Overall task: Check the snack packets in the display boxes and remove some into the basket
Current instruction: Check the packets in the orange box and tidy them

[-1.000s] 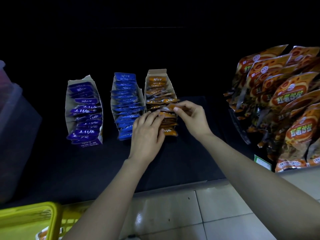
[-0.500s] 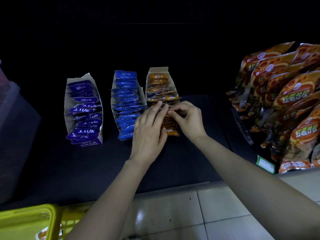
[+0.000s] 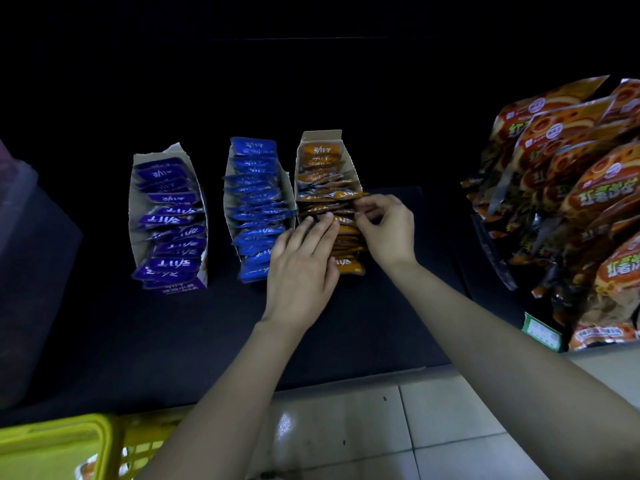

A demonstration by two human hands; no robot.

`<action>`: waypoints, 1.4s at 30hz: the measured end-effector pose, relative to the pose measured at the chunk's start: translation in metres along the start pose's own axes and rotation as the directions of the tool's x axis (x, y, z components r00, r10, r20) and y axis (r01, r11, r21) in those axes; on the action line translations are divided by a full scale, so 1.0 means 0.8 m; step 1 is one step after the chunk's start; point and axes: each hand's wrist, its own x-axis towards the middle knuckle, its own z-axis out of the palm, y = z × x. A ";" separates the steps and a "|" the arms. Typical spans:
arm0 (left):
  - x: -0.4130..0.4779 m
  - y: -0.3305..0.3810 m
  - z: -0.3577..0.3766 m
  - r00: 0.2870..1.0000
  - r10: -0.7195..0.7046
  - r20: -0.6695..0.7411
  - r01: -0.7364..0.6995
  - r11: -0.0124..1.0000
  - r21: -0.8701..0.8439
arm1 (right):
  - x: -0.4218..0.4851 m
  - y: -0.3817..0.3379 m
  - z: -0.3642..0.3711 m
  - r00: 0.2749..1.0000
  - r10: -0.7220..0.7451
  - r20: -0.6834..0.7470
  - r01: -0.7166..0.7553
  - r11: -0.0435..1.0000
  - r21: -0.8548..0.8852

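Three cardboard display boxes stand side by side on a dark shelf: one of purple packets [image 3: 169,216], one of blue packets [image 3: 258,202], one of orange packets [image 3: 323,161]. My left hand [image 3: 304,268] lies flat on the front of the orange row, fingers spread over the packets. My right hand [image 3: 388,230] is at the row's right side, thumb and fingers pinching the edge of an orange packet [image 3: 341,195] in the middle. A yellow basket [image 3: 59,448] sits at the bottom left, with an orange packet partly showing inside.
Large orange snack bags [image 3: 568,202] are stacked on the shelf at the right, with a green price tag [image 3: 542,330] below them. A translucent bin [image 3: 17,209] stands at the far left. Pale floor tiles [image 3: 381,427] run below the shelf edge.
My right hand has shifted a little back along the orange row, fingertips pinching a packet further in. My left hand slid slightly forward over the packets. The boxes stayed put.
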 end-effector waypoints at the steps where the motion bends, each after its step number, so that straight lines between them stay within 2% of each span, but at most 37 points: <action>1: 0.000 0.000 0.000 1.000 0.001 -0.002 -0.001 1.000 0.004 | 0.000 -0.001 0.000 1.000 0.005 -0.009 -0.005 1.000 -0.010; 5: 0.000 0.000 0.000 1.000 -0.001 0.004 0.001 1.000 0.009 | 0.000 -0.001 0.000 1.000 -0.007 -0.016 0.006 1.000 -0.031; 11: -0.001 0.000 -0.001 0.999 -0.016 0.030 0.016 1.000 -0.002 | -0.010 0.003 -0.012 0.987 -0.157 0.038 0.157 0.988 0.010; 15: -0.001 0.002 -0.002 0.998 -0.029 0.050 0.028 1.000 0.003 | -0.015 0.011 -0.021 0.990 -0.117 0.073 0.108 0.987 0.120; 19: -0.003 0.004 -0.002 0.997 -0.041 0.068 0.042 0.999 -0.018 | -0.013 0.014 -0.022 0.990 -0.071 0.121 0.064 0.996 0.062; 22: -0.004 0.004 -0.002 0.996 -0.044 0.078 0.048 0.998 -0.040 | -0.012 0.009 -0.026 0.990 -0.090 0.104 0.086 0.995 0.044; 26: -0.005 0.004 -0.003 0.993 -0.058 0.101 0.063 0.997 -0.047 | -0.021 -0.005 -0.037 0.983 -0.133 0.130 0.112 0.982 0.154; 33: -0.004 0.008 -0.008 0.986 -0.084 0.143 0.096 0.992 -0.079 | -0.022 -0.014 -0.065 0.997 -0.075 -0.002 0.072 0.956 0.285; 39: -0.006 0.010 -0.012 0.984 -0.095 0.151 0.113 0.987 -0.115 | -0.024 -0.009 -0.062 0.995 -0.038 0.093 0.017 0.976 0.215; 42: -0.007 0.009 -0.012 0.985 -0.095 0.147 0.112 0.987 -0.116 | -0.025 -0.010 -0.052 0.993 -0.084 0.086 0.072 0.987 0.141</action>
